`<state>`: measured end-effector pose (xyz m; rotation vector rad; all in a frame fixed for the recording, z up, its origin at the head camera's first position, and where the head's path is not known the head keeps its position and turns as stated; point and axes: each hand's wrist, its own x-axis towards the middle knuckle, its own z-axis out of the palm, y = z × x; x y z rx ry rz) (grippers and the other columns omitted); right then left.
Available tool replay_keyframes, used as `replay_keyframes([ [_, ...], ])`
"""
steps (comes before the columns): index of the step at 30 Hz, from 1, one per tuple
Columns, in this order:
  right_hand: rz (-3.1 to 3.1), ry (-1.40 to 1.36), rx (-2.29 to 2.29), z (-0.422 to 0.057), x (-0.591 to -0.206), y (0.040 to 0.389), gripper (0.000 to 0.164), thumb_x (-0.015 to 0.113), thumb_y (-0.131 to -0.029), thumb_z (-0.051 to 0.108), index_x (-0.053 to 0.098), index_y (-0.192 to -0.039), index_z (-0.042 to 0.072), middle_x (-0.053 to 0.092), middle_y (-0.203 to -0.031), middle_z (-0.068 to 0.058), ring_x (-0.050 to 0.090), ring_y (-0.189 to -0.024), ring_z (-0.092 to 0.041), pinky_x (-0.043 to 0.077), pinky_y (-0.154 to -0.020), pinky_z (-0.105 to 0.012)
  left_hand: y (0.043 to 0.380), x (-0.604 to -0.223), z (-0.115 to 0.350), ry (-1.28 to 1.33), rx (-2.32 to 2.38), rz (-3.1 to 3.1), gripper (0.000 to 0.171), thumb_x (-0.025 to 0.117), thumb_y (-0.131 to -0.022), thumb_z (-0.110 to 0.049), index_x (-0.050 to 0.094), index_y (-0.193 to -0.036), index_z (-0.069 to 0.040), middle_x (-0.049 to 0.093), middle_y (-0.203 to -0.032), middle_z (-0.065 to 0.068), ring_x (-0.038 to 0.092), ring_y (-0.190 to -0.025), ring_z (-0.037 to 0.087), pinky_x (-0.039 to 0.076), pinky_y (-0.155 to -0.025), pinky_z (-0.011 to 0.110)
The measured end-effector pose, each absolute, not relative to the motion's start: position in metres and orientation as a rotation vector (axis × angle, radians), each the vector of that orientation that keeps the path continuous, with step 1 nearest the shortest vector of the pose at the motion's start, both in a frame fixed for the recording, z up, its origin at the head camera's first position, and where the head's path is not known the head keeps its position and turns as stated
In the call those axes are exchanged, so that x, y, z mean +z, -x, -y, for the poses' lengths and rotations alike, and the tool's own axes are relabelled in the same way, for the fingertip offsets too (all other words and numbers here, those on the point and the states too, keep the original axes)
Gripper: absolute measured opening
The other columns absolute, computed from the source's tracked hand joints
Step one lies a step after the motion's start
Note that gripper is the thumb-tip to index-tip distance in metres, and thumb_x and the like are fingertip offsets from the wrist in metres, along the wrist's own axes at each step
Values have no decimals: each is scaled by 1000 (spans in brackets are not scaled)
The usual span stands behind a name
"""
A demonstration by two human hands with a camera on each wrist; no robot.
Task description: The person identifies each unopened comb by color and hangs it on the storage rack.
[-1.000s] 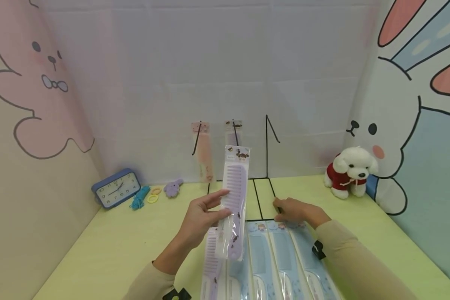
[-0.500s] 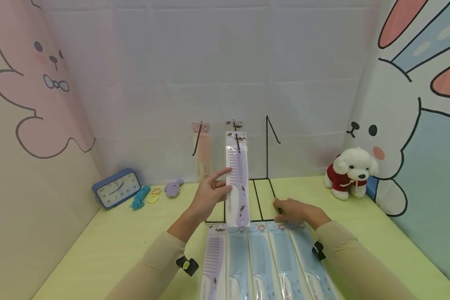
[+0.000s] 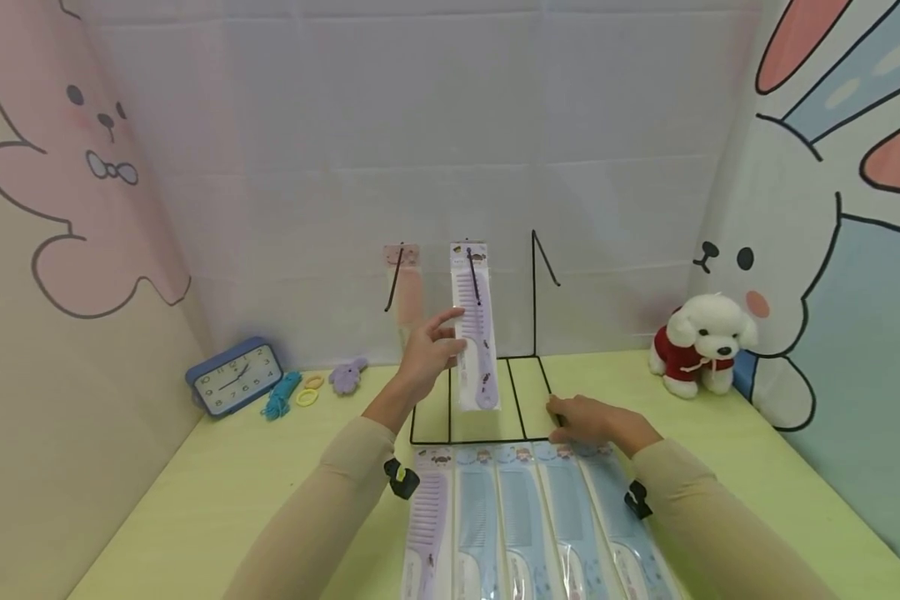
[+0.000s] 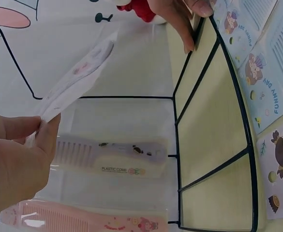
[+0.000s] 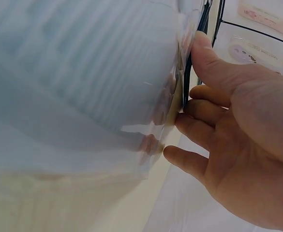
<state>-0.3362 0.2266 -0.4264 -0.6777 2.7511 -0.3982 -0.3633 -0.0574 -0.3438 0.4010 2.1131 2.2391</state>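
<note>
My left hand (image 3: 429, 354) pinches the edge of a packaged purple comb (image 3: 483, 350) between thumb and fingers. The pack stands upright at the middle hook of a black wire rack (image 3: 534, 300); the hook's wire crosses its top. In the left wrist view, a second purple comb (image 4: 153, 153) hangs behind the held pack (image 4: 78, 72), and a pink comb (image 4: 83, 217) hangs beside it. My right hand (image 3: 588, 419) grips the rack's base frame at its front right corner, thumb on one side and fingers on the other. The right-hand hook bears no pack.
Several packaged blue combs (image 3: 521, 508) and one purple comb (image 3: 427, 517) lie in a row before the rack. At left on the table (image 3: 270, 492) are a blue clock (image 3: 236, 379), cord (image 3: 280, 396), rings and a purple toy (image 3: 347, 377). A plush dog (image 3: 701, 346) sits right.
My left hand has moved the purple comb forward and up from above the row to the middle hook, then farther back along the hook. My right hand has stayed on the rack.
</note>
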Motion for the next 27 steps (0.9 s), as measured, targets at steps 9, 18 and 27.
replay_keyframes([
  [9, -2745, 718, -449, -228, -428, 334, 24, 68, -97, 24, 50, -98, 8, 46, -73, 0, 42, -64, -15, 36, -61, -33, 378, -344, 58, -313, 2167, -2205, 51, 59, -95, 6, 56, -140, -16, 62, -109, 14, 63, -89, 20, 55, -74, 35],
  [18, -2778, 715, -408, -228, -425, 334, 25, 68, -96, 26, 51, -95, 9, 46, -74, -1, 42, -68, -17, 35, -63, -34, 386, -346, 59, -326, 2071, -2259, 52, 63, -97, -3, 53, -145, -20, 52, -136, 20, 58, -119, 31, 44, -105, 49],
  [27, -2777, 693, -421, -228, -425, 332, 26, 69, -96, 26, 50, -97, 9, 47, -75, -2, 44, -71, -19, 36, -65, -36, 397, -355, 59, -322, 2061, -2248, 57, 61, -98, -6, 45, -151, -17, 39, -152, 22, 42, -138, 33, 38, -110, 47],
])
